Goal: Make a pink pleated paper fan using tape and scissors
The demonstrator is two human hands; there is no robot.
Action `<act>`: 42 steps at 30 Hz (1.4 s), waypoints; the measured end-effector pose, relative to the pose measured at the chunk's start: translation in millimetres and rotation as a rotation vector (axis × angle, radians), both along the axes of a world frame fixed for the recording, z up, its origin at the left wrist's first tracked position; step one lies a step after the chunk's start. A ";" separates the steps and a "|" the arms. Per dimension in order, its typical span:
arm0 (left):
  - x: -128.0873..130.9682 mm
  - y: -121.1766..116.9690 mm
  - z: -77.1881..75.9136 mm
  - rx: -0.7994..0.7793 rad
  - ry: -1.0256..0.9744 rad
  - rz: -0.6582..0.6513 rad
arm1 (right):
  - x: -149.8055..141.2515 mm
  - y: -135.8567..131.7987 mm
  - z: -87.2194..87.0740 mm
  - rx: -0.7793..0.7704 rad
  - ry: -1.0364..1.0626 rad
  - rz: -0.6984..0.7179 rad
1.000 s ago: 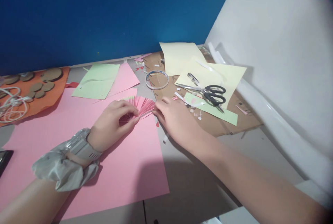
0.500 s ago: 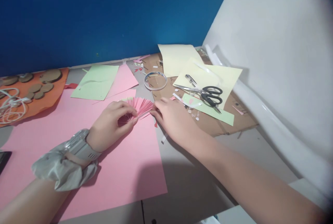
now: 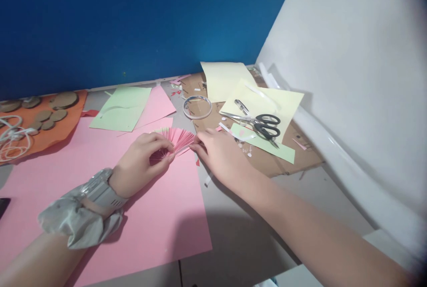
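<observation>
Pink pleated paper (image 3: pixel 180 137) is pinched in both hands (image 3: pixel 140 162) (image 3: pixel 224 155), near a ring (image 3: pixel 197 117) and scissors (image 3: pixel 256 121) overlapping yellow paper (image 3: pixel 288 102).

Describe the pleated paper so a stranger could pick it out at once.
In front of the blue wall lies a large pink sheet. Toward its far right end, the left hand and right hand hold the pleated paper by their fingertips. Unlike the flat pink sheet, it is folded into many narrow pink ridges that fan out.
</observation>
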State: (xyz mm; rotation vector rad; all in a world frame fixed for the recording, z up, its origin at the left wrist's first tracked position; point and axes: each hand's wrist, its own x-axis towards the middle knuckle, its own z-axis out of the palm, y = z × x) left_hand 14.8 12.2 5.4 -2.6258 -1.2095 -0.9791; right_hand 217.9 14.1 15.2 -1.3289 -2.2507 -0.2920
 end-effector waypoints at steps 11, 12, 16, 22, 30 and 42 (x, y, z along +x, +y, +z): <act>-0.8 1.5 -1.9 -0.011 -0.009 0.002 | 1.3 2.5 -3.4 -0.029 0.109 0.021; -0.7 1.3 -1.5 -0.013 -0.007 0.003 | 0.6 3.0 -4.9 -0.013 0.107 0.014; 0.0 1.0 0.0 -0.015 0.003 0.003 | -2.4 5.2 -9.0 0.042 0.092 0.003; 0.0 -2.1 4.8 -0.029 0.030 0.007 | -2.9 2.3 -6.9 0.062 0.051 0.017; 2.7 -11.9 30.3 0.030 0.222 0.061 | -1.4 1.3 -5.5 0.054 0.004 0.038; 31.4 19.6 40.2 -0.126 0.400 -0.004 | -2.7 2.4 -4.9 0.079 -0.027 0.037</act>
